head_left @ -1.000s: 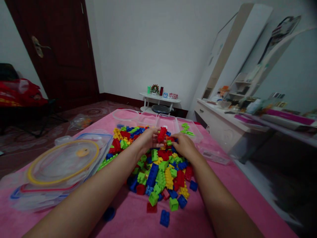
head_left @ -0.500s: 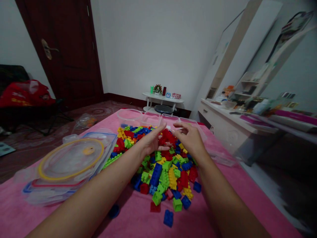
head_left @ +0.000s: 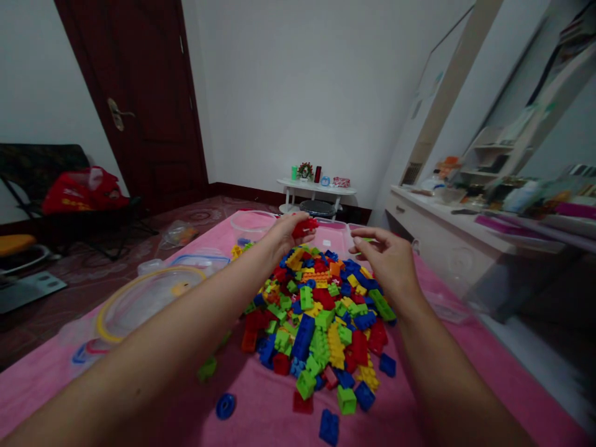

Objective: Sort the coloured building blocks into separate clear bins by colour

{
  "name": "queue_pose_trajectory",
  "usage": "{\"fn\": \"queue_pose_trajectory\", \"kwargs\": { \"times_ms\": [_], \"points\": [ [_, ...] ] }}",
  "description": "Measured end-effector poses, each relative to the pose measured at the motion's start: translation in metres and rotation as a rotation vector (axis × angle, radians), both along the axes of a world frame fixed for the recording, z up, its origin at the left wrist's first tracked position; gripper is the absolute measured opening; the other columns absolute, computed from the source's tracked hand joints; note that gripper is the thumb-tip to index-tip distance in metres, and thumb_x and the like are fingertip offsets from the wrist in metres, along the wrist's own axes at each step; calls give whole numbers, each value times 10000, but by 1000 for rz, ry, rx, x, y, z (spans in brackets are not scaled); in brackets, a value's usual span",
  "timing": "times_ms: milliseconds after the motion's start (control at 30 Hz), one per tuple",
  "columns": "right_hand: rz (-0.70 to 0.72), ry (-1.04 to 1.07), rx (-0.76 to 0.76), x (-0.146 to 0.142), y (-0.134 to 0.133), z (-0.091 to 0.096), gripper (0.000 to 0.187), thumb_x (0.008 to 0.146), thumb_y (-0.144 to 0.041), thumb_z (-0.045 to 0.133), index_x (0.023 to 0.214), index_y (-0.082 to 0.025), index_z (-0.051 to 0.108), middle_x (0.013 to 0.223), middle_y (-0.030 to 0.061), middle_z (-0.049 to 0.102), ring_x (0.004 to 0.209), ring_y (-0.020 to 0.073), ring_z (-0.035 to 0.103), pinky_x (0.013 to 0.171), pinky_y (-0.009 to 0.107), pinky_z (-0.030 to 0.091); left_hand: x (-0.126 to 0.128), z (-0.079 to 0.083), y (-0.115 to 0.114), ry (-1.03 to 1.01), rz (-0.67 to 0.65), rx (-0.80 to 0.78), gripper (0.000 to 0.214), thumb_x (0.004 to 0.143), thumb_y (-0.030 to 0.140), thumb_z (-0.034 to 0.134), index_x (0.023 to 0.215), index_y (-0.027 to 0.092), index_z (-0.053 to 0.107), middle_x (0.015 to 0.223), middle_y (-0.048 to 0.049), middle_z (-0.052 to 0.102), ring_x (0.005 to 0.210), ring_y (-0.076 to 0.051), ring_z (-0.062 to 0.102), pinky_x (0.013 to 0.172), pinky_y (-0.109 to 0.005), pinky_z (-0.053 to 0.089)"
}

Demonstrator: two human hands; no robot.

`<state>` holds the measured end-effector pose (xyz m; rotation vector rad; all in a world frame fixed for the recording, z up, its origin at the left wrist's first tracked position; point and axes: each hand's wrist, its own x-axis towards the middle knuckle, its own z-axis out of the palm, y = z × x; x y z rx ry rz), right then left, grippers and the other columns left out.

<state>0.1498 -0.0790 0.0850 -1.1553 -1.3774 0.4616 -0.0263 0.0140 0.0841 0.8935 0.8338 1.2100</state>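
The left hand (head_left: pixel 283 231) pinches a red brick (head_left: pixel 304 226) above the pile of coloured bricks (head_left: pixel 321 316). The right hand (head_left: pixel 388 261) hovers beside it, fingers loosely curled and holding nothing, near the clear plastic trays (head_left: pixel 331 234).

Most of the red brick (head_left: pixel 305 226) inside the left hand (head_left: pixel 284 234)

I can read no text, label, brand or number from here. The red bag (head_left: pixel 84 191) on the chair carries yellow print, but it is too small and blurred for me to make out.
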Motion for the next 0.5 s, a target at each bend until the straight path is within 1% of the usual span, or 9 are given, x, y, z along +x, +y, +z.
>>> {"fn": "queue_pose_trajectory", "kwargs": {
  "times_ms": [67,100,200,267,333,433,500],
  "points": [
    [-12,-2,2,2,0,1,225,709,-284,629,865,-127,672,762,65,686,634,162,655,560,257,509,-4,7,29,127,79,43,145,741,184,661,858,158,580,659,-27,653,563,-115,621,614,-268,560],
    [-17,-2,2,3,0,1,226,711,-284,628,865,-124,672,753,65,684,630,163,655,559,258,508,-6,9,43,235,104,32,105,751,156,638,837,159,578,629,-16,640,545,-103,607,619,-260,557],
    [-35,3,3,6,0,4,229,715,-284,625,868,-120,671,713,57,675,616,165,655,556,260,507,-12,11,75,397,137,-38,78,739,95,622,785,142,581,543,-8,593,463,-94,540,549,-253,534],
    [-46,2,8,7,0,5,222,716,-280,625,864,-122,674,687,52,671,610,166,656,555,261,509,-17,10,89,467,149,-71,83,729,76,625,777,131,585,524,-13,583,443,-97,515,515,-257,517],
    [-56,0,7,9,-1,7,210,717,-271,623,857,-125,678,669,49,671,612,172,659,553,264,511,-20,7,98,520,159,-82,94,726,64,625,785,127,586,535,-20,589,454,-100,515,521,-263,510],
    [-70,6,11,12,0,8,189,715,-259,622,841,-133,683,673,47,675,615,175,666,546,264,519,-21,2,108,558,187,-74,134,716,62,647,819,122,585,572,-25,595,487,-102,519,549,-267,499],
    [-86,15,24,14,0,8,186,717,-258,622,841,-135,686,683,46,678,608,170,666,544,260,523,-21,0,115,559,215,-60,204,699,61,668,876,114,581,612,-28,598,525,-106,527,566,-261,485]
  ]
}}
